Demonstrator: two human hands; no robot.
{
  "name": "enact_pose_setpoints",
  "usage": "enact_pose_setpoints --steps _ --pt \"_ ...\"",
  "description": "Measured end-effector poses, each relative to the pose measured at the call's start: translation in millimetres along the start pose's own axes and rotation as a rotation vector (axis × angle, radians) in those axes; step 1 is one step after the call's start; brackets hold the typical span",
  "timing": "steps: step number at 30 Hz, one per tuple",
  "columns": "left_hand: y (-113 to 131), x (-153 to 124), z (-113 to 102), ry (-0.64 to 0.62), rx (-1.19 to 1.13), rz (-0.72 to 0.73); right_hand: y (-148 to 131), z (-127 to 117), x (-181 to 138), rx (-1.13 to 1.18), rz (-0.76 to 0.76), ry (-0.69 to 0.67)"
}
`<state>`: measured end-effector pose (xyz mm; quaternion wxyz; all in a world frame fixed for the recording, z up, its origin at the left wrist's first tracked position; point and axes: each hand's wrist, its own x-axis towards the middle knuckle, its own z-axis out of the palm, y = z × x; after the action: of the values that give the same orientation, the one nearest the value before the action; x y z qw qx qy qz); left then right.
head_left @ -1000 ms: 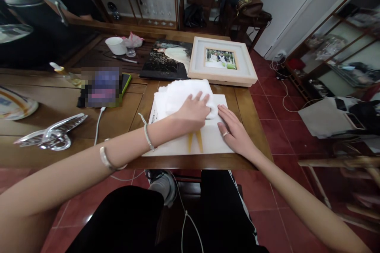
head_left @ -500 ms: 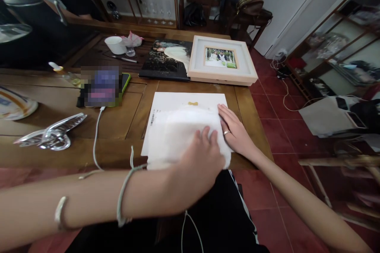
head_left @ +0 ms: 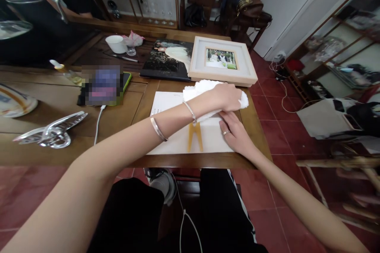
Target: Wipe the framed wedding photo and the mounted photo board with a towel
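Note:
My left hand (head_left: 229, 97) is closed on a white cloth (head_left: 203, 87) and presses it on the far right part of a white panel (head_left: 172, 142). The cloth bunches out on both sides of the hand. The panel lies flat at the table's near edge, with a yellow forked piece (head_left: 195, 136) on its middle and small print at its left side. My left forearm crosses over it and hides part. My right hand (head_left: 236, 132) lies with fingers stretched out on the panel's right edge, just below the cloth.
Behind the panel lie a framed photo (head_left: 222, 39) and a dark photo board (head_left: 166, 69). To the left are a phone (head_left: 102, 87) on a white cable, a silvery hair claw (head_left: 55, 134), a dropper bottle (head_left: 69, 76) and a white cup (head_left: 116, 44). A person sits across the table.
My left hand has pushed the cloth away from me and to the right, from the panel's near half to its far right corner, uncovering the yellow piece. My right hand has hardly moved.

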<state>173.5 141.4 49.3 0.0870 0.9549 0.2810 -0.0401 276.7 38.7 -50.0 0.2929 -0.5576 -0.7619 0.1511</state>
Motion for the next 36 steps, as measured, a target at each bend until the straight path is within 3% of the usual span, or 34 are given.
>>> enact_pose_setpoints --steps 7,12,16,22,27,31,34,36 --pt "-7 -42 4 0.015 0.105 -0.18 0 2 -1 0.019 0.02 0.002" --pt "10 -60 45 0.022 0.221 -0.318 4 0 -3 0.205 0.14 0.067" --pt "31 -59 74 0.188 0.351 -0.219 4 -3 -4 0.392 0.253 0.14" --pt "78 -95 70 0.053 0.383 -0.04 2 -4 -3 0.451 0.221 0.168" --pt "110 -146 77 0.106 0.407 0.042 -3 -5 -2 0.289 0.123 0.077" --pt "99 -154 68 0.013 0.345 0.074 -3 -2 -1 0.17 0.099 0.041" --pt "70 -135 56 -0.072 0.318 0.022 -2 0 0 0.106 0.071 0.017" --pt "43 -116 53 -0.046 0.327 -0.066 -1 0 0 0.064 0.038 -0.004"
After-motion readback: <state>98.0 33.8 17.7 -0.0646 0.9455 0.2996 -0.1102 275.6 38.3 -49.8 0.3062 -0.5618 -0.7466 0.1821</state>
